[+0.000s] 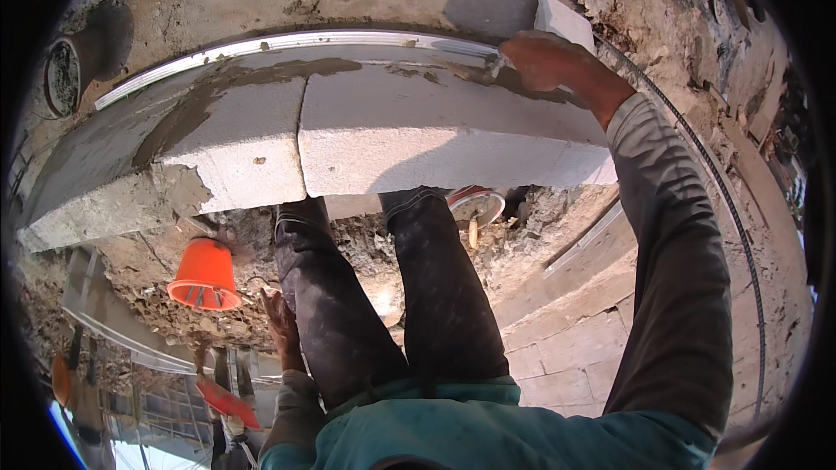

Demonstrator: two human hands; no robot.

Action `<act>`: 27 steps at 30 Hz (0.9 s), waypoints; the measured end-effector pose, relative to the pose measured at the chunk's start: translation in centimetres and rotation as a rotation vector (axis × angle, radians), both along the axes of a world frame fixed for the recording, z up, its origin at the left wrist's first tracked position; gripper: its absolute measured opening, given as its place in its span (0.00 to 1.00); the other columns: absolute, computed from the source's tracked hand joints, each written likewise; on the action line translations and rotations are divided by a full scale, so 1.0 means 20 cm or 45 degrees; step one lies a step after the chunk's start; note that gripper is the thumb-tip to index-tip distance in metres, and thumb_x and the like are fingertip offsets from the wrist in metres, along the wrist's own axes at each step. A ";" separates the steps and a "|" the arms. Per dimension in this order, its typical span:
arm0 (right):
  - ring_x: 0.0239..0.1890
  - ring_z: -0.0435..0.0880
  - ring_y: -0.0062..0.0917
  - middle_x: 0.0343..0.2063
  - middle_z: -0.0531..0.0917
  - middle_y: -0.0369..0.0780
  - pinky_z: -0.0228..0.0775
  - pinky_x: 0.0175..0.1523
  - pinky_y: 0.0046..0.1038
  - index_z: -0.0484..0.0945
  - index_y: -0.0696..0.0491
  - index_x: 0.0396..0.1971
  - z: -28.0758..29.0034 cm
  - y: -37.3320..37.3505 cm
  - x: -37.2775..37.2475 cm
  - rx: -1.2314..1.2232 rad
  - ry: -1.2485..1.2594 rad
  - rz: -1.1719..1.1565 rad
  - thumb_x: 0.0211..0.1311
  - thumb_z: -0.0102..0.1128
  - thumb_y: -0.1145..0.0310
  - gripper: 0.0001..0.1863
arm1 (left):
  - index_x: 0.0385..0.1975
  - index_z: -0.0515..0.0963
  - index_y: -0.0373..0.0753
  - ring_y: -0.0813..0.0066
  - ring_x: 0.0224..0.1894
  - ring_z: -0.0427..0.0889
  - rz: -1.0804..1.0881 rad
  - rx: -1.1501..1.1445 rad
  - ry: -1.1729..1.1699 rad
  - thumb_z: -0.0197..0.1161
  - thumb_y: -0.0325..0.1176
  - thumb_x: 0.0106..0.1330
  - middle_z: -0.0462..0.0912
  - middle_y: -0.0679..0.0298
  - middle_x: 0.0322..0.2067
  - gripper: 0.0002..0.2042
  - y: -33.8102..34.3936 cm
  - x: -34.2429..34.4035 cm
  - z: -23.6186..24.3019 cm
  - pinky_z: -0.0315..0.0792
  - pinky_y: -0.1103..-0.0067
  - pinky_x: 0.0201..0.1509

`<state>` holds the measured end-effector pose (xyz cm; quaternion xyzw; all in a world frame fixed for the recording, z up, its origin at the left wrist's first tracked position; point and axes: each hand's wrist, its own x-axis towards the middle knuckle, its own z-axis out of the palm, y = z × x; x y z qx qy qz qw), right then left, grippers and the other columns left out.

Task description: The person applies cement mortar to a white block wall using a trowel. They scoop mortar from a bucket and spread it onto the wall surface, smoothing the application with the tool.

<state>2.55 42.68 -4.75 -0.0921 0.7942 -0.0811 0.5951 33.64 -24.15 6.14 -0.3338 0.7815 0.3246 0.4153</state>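
White block wall, in front of the legs, bears patchy mortar on top, seemingly part done with bare stretches left, the right hand at its far edge, left hand lower, each grip's closure impossible to tell.

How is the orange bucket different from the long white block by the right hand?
Colour: the orange bucket is bright orange, while the long white block is whitish with grey smears on top.
Shape: the bucket is round, but the block is boxy.
Size: the bucket is small; the block is much longer.
Both have sunlight on them.
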 end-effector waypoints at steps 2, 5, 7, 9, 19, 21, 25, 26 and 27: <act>0.46 0.80 0.46 0.40 0.81 0.51 0.72 0.50 0.41 0.77 0.58 0.44 0.12 -0.11 -0.05 -0.050 0.065 0.026 0.49 0.55 0.80 0.18 | 0.71 0.48 0.35 0.57 0.56 0.75 -0.046 0.139 -0.012 0.49 0.46 0.74 0.73 0.44 0.56 0.33 0.25 -0.32 0.03 0.68 0.69 0.61; 0.46 0.80 0.45 0.43 0.81 0.49 0.72 0.50 0.41 0.76 0.56 0.48 0.37 -0.20 -0.09 -0.155 0.172 -0.117 0.52 0.55 0.77 0.20 | 0.71 0.50 0.35 0.63 0.58 0.72 0.102 0.417 0.000 0.47 0.47 0.75 0.73 0.49 0.58 0.32 0.25 -0.51 0.00 0.66 0.71 0.62; 0.46 0.80 0.45 0.44 0.81 0.49 0.72 0.51 0.40 0.75 0.55 0.51 0.50 -0.29 0.03 -0.394 0.281 -0.452 0.53 0.56 0.75 0.21 | 0.69 0.56 0.33 0.65 0.59 0.71 -0.055 0.308 -0.027 0.45 0.48 0.76 0.69 0.48 0.61 0.29 0.27 -0.68 0.07 0.65 0.74 0.62; 0.47 0.80 0.46 0.45 0.81 0.50 0.71 0.53 0.39 0.73 0.56 0.53 0.71 -0.31 0.33 -0.692 0.409 -0.981 0.54 0.58 0.72 0.24 | 0.69 0.55 0.32 0.64 0.64 0.66 -0.204 0.424 -0.159 0.47 0.46 0.75 0.68 0.50 0.62 0.30 0.26 -0.82 0.11 0.61 0.72 0.67; 0.46 0.78 0.51 0.41 0.80 0.54 0.69 0.49 0.48 0.68 0.56 0.45 0.32 -0.94 2.25 0.507 0.074 -1.643 0.53 0.55 0.70 0.18 | 0.71 0.50 0.39 0.44 0.70 0.54 -1.573 0.139 -0.168 0.69 0.41 0.55 0.51 0.43 0.69 0.45 0.73 -1.09 0.16 0.55 0.60 0.71; 0.46 0.79 0.50 0.42 0.80 0.52 0.70 0.49 0.48 0.69 0.56 0.44 0.04 -1.04 2.37 0.545 0.007 -1.683 0.55 0.54 0.69 0.16 | 0.70 0.51 0.39 0.44 0.70 0.55 -1.626 0.062 -0.167 0.69 0.39 0.54 0.53 0.44 0.68 0.45 0.78 -1.10 0.17 0.55 0.60 0.70; 0.42 0.82 0.52 0.37 0.83 0.54 0.74 0.47 0.47 0.72 0.57 0.46 -0.60 -1.17 2.36 0.585 -0.045 -1.638 0.57 0.50 0.73 0.16 | 0.70 0.54 0.41 0.46 0.69 0.57 -1.732 -0.049 -0.164 0.69 0.36 0.51 0.56 0.46 0.67 0.44 0.87 -1.12 0.17 0.56 0.60 0.70; 0.42 0.82 0.51 0.39 0.83 0.54 0.74 0.48 0.47 0.73 0.57 0.48 -0.74 -1.17 2.40 0.587 -0.045 -1.636 0.58 0.49 0.71 0.17 | 0.70 0.55 0.41 0.46 0.69 0.57 -1.762 -0.034 -0.159 0.69 0.35 0.51 0.56 0.46 0.66 0.43 0.89 -1.11 0.14 0.56 0.60 0.70; 0.43 0.82 0.50 0.39 0.82 0.54 0.74 0.49 0.47 0.73 0.57 0.47 -0.80 -1.16 2.34 0.486 -0.059 -1.602 0.58 0.51 0.69 0.17 | 0.69 0.56 0.42 0.46 0.69 0.57 -1.793 -0.057 -0.155 0.69 0.35 0.51 0.57 0.46 0.66 0.43 0.90 -1.10 0.15 0.57 0.60 0.70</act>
